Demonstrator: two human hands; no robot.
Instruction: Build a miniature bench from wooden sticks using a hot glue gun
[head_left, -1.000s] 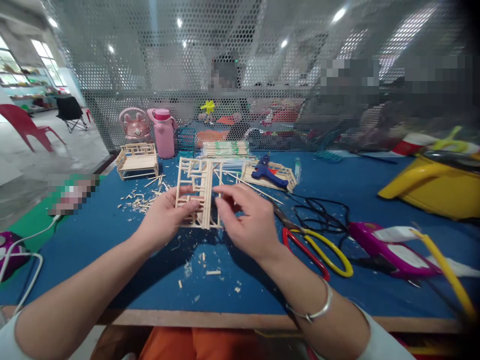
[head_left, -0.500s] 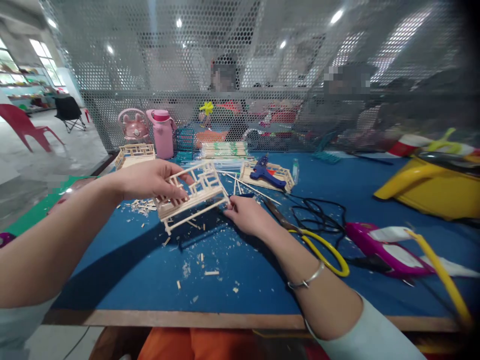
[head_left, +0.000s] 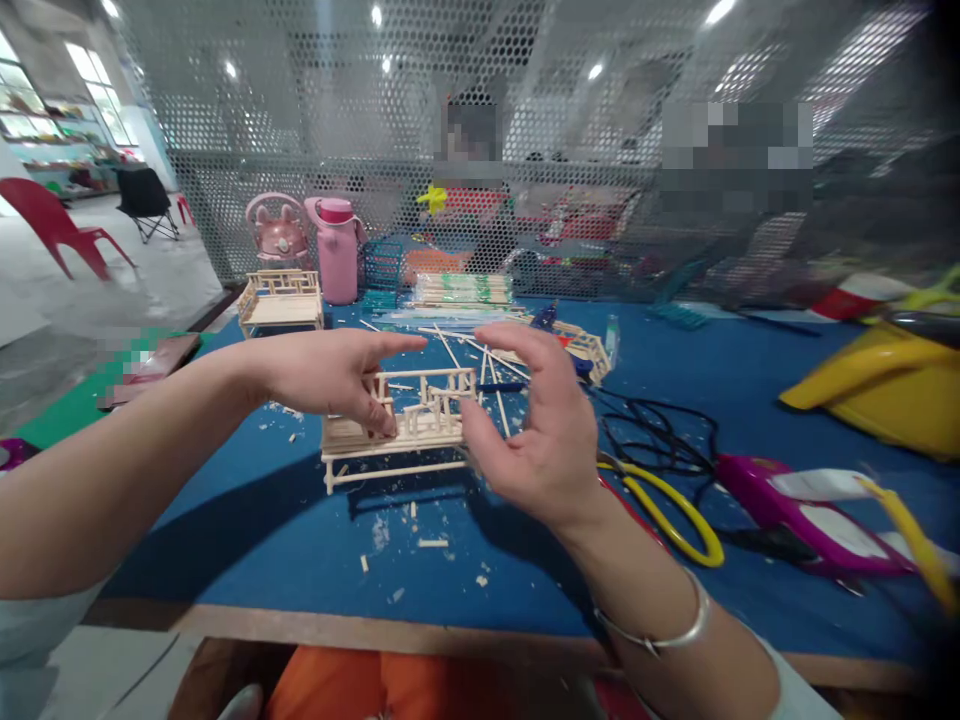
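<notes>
A miniature bench [head_left: 424, 437] built of thin pale wooden sticks, with a seat and a lattice back, is in front of me. My left hand [head_left: 319, 372] grips its left part, the thumb down on the seat and the index finger pointing forward; the other fingers are hidden behind the back. Around the bench's right end, my right hand [head_left: 551, 440] is spread in a wide C. Its thumb tip is beside that end; whether they touch I cannot tell. Loose sticks [head_left: 493, 375] lie behind the bench, and a small stick offcut [head_left: 433, 544] lies in front.
A similar stick model [head_left: 283, 305] stands at the back left near a pink bottle [head_left: 337, 255]. Behind my right hand, a blue glue gun [head_left: 545, 317] is partly hidden. To the right lie yellow-handled scissors [head_left: 679, 515], a black cable [head_left: 660, 430] and a magenta tool [head_left: 787, 510].
The bench has gone from tilted to nearly level. My right hand has risen from its right corner and its fingers have spread; the left hand keeps its hold.
</notes>
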